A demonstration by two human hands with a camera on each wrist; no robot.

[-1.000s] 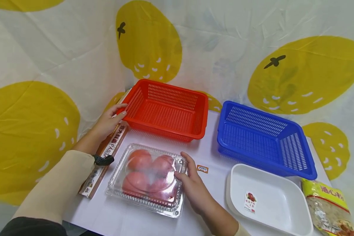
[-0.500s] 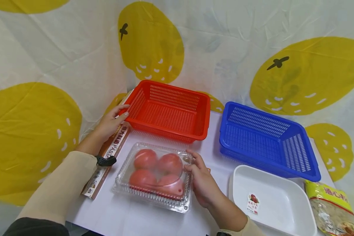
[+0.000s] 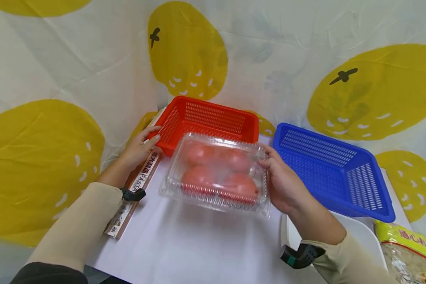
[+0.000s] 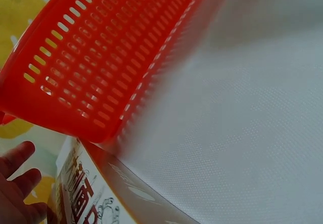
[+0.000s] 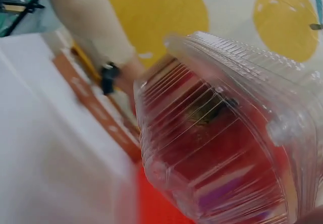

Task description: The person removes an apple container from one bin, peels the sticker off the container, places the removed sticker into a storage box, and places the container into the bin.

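A clear plastic clamshell box (image 3: 218, 177) with several tomatoes inside hangs above the table, tilted, in front of the red basket (image 3: 216, 111). My right hand (image 3: 284, 183) grips it by its right edge, thumb on top. In the right wrist view the box (image 5: 212, 128) fills much of the frame, a dark tomato stem showing through its wall. My left hand (image 3: 138, 149) is at the red basket's left side in the head view. The left wrist view shows its loose fingers (image 4: 17, 156) beside the basket's corner, holding nothing.
A brown and white pasta box (image 3: 136, 189) lies under the left forearm. To the right stand a blue basket (image 3: 314, 165) and a white tub (image 3: 362, 232), partly behind the right arm. A yellow-topped bag of pasta (image 3: 408, 248) lies at the far right.
My right hand has lifted the tomato box off the table and moved it forward and right, partly covering the red basket. The left hand stays by the basket.
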